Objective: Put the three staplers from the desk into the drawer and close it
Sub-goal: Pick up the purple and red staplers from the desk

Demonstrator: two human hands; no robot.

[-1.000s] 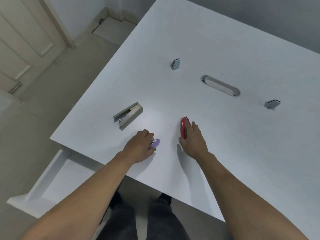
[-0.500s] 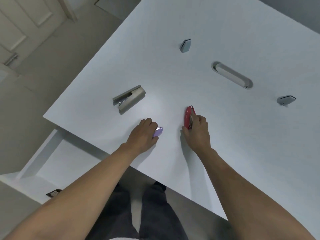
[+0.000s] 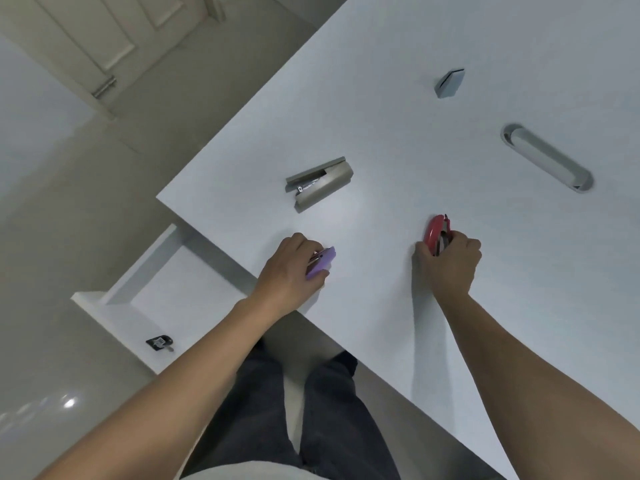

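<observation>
White desk [image 3: 450, 306] fills most of what I see, with beige floor and a panelled door [image 3: 114, 36] off to the far left. My left hand [image 3: 291, 271] is curled shut around the purple stapler [image 3: 322, 263]; it is small and lilac, with a bit of metal showing at the knuckles, and its long axis runs up and to the right, the free end poking out past my fingers. My right hand [image 3: 450, 261] is closed on the red stapler [image 3: 437, 233], a glossy rounded body with a dark metal strip along its right side; it stands nearly upright in the view, nose pointing away from my fingertips toward the far side of the desk. The grey stapler [image 3: 320, 184] lies untouched beyond my left fingers, well apart from them, boxy and matte, mouth agape toward the left with the staples showing, long axis rising to the right. Below my left wrist, the white drawer [image 3: 152, 282] stands open under the desk edge.
</observation>
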